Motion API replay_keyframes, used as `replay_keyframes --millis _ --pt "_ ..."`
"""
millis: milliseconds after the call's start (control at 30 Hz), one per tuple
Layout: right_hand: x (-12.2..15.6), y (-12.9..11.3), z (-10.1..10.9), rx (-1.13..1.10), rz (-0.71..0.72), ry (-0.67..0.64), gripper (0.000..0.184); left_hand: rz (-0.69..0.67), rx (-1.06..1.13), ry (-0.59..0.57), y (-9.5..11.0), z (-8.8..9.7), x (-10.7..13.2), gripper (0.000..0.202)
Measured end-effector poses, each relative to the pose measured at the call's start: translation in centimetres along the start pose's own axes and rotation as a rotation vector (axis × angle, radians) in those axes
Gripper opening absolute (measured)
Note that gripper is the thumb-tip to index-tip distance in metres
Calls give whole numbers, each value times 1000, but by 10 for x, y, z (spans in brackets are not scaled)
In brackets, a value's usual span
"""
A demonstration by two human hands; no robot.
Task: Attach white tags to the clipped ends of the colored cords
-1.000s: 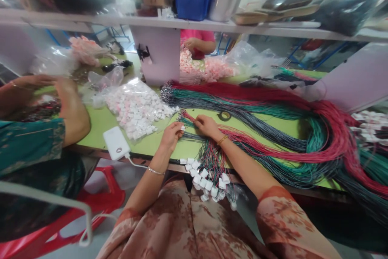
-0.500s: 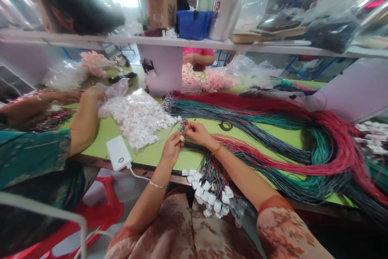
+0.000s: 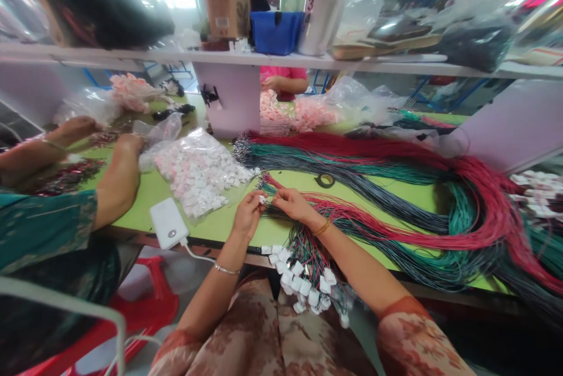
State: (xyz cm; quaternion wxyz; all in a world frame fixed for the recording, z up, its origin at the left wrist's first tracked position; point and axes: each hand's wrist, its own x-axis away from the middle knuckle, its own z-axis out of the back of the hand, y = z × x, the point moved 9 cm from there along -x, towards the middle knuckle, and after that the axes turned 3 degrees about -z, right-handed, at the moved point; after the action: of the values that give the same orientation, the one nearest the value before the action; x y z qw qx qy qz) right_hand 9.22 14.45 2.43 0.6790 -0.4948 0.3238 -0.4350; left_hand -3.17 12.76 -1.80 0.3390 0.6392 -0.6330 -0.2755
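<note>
My left hand [image 3: 248, 212] pinches a small white plastic connector [image 3: 263, 199] near the front of the bench. Close on its right, my right hand [image 3: 291, 205] has its fingertips pressed together, seemingly on a thin wire whose end points at the connector. Behind the hands lie the tips of a bundle of red, green and black wires [image 3: 352, 216]. A clear bag of white connectors [image 3: 197, 173] spills open to the left. Wires with white connectors on their ends [image 3: 303, 282] hang over the bench edge below my right forearm.
A white power bank [image 3: 169, 223] with a cable lies at the front edge. Black tape [image 3: 325, 180] rests behind my right hand. A co-worker's arms [image 3: 118, 173] are at the left, another person [image 3: 285, 80] across. A shelf [image 3: 176, 57] with a blue bin [image 3: 276, 33] spans above.
My right hand has moved from the wire tips slightly down and right, level with the connector. My left hand stays nearly in place, still pinching it. The co-worker's far hand at left has shifted.
</note>
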Motion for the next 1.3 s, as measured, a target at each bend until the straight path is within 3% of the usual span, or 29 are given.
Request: replay_keyframes --millis 200,433,633,733,833,933,1100,1200,1300 --pt "-4 13 -6 -28 -50 9 29 -27 -82 -23 -2 -5 3 31" --pt "7 -8 -7 235 142 90 22 -40 -88 38 -7 6 0 33" --pt "0 -4 -3 286 112 93 26 -23 -129 30 -7 3 2 30" --pt "-17 0 16 330 72 113 31 9 -103 57 -8 5 2 27" --pt "-34 13 45 557 -86 230 20 48 -92 60 -9 6 2 26" --pt "-43 26 54 701 -187 239 13 74 -94 53 -10 7 3 26" --pt "-40 31 57 731 -130 234 17 93 -89 35 -11 7 4 26" --pt "-35 24 72 815 -119 274 13 99 -85 34 -11 5 5 25" --pt "-35 12 78 748 -94 265 13 102 -80 30 -10 3 5 24"
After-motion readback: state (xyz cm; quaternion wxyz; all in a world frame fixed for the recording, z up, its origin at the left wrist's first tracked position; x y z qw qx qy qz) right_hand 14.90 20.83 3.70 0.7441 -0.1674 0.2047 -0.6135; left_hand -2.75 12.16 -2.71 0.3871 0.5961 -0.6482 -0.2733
